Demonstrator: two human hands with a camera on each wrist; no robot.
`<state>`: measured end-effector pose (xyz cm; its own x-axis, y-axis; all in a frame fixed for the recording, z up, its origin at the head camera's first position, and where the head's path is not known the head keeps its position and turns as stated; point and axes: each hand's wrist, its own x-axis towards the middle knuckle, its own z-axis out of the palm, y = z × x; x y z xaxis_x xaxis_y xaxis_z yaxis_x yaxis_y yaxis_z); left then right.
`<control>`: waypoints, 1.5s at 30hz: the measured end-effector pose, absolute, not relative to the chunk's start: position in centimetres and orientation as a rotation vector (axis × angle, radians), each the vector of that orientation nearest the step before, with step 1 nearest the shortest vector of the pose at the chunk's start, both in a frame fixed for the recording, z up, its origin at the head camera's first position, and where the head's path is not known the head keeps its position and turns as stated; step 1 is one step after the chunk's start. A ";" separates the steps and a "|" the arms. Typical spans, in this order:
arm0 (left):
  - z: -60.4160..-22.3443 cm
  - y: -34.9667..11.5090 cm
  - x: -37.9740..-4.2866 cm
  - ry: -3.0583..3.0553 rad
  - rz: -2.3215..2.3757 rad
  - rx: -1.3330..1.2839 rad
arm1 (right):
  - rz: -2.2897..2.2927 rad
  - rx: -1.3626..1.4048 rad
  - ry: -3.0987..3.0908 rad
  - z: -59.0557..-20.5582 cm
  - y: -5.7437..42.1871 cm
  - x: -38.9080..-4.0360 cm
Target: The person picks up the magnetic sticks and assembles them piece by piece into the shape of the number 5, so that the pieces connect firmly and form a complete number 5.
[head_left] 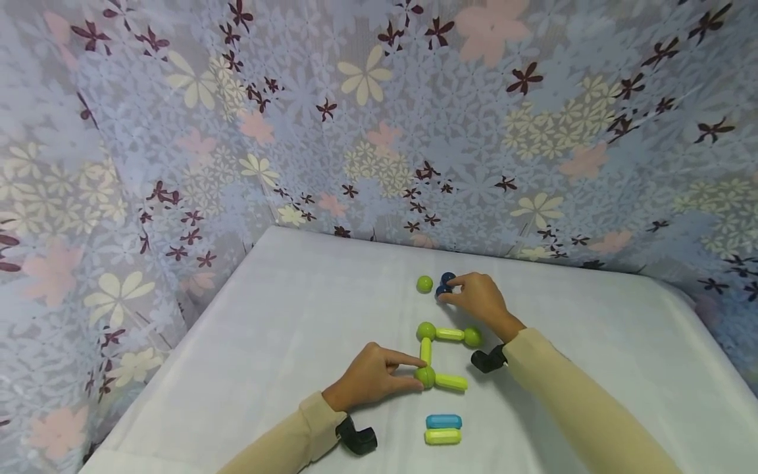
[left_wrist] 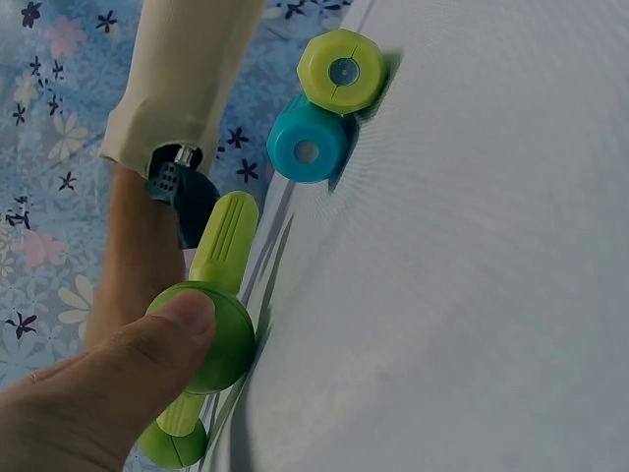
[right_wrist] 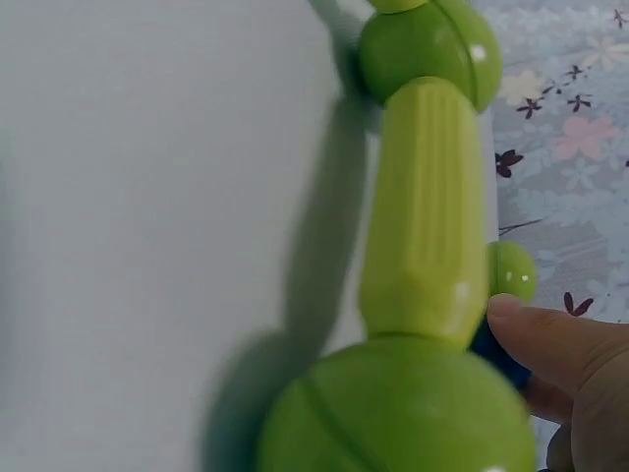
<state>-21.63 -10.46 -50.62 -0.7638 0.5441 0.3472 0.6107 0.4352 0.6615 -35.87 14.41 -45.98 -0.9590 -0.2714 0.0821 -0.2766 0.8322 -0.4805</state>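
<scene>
On the white cloth, yellow-green rods and green balls are joined into a three-sided frame, its gap facing right. My left hand point(head_left: 379, 375) pinches the near corner ball point(head_left: 425, 377) between thumb and fingers. From that ball a rod point(head_left: 451, 382) points right with a bare end. Another rod point(head_left: 426, 352) leads to the far corner ball point(head_left: 426, 331), and a third rod point(head_left: 450, 334) ends in a green ball point(head_left: 472, 337). Farther back, my right hand point(head_left: 480, 299) pinches a dark blue ball point(head_left: 443, 290); a second dark blue ball point(head_left: 448, 278) sits right behind it.
A loose green ball point(head_left: 424, 284) lies left of the blue ones. Nearer the front, a blue rod point(head_left: 443, 421) and a yellow-green rod point(head_left: 443, 436) lie side by side. A flowered curtain point(head_left: 355, 131) hangs behind the white-covered table point(head_left: 296, 296).
</scene>
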 end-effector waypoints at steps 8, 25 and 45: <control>-50.8 -10.3 -21.3 -2.613 -1.267 -1.027 | 0.797 0.470 -2.983 -46.4 15.3 -34.9; -50.3 -10.4 -21.2 -2.604 -1.257 -1.027 | 1.280 0.367 -2.750 -44.5 19.2 -25.1; -50.4 -10.2 -21.3 -2.596 -1.264 -1.013 | 1.411 0.270 -2.772 -48.8 21.2 -18.0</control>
